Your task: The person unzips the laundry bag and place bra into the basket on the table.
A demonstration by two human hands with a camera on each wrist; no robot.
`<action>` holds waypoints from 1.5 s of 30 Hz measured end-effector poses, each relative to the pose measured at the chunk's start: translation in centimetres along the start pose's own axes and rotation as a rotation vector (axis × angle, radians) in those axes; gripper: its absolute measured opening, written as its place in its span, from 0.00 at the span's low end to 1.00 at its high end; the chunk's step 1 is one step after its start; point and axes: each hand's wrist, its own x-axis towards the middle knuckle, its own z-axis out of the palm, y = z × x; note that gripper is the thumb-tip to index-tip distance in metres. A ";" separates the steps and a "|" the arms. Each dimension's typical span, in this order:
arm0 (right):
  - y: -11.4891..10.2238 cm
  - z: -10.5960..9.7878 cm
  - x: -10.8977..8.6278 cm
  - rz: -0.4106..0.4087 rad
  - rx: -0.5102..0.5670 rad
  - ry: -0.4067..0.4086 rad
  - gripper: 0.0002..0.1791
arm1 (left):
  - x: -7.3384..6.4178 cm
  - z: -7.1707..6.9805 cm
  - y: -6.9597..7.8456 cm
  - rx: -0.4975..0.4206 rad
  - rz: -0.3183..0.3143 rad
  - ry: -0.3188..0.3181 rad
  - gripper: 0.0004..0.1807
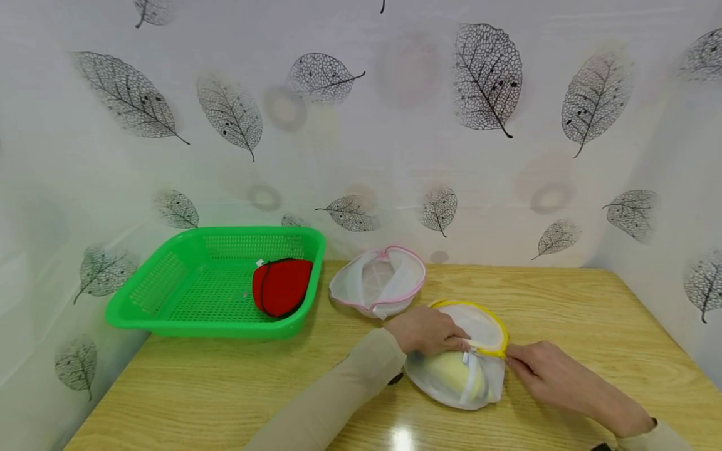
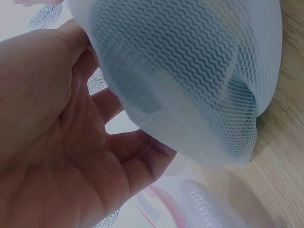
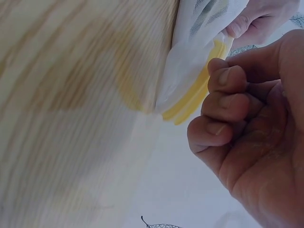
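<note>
A white mesh laundry bag [image 1: 454,382] with a yellow zippered rim lies on the table, its round lid part tipped back. Through the mesh shows a pale yellow, rounded item [image 1: 451,369]. My left hand [image 1: 425,331] grips the bag at its opening; in the left wrist view the fingers [image 2: 142,159] curl by the mesh edge. At the right end of the yellow zipper [image 1: 504,352], my right hand [image 1: 555,376] pinches with thumb and forefinger. What exactly lies between those fingertips is hidden. The right wrist view shows the other fingers [image 3: 223,107] curled in below the yellow rim [image 3: 199,85].
A second mesh bag [image 1: 376,280] with pink trim lies behind, zipper parted. On the left stands a green plastic basket [image 1: 220,329] holding a red item with black edging [image 1: 282,288]. A leaf-patterned sheet [image 1: 372,144] hangs along the back of the wooden table [image 1: 592,319].
</note>
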 end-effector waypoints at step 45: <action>-1.3 1.4 1.3 -0.064 0.085 0.030 0.23 | 0.1 0.2 0.0 -0.001 -0.031 0.008 0.24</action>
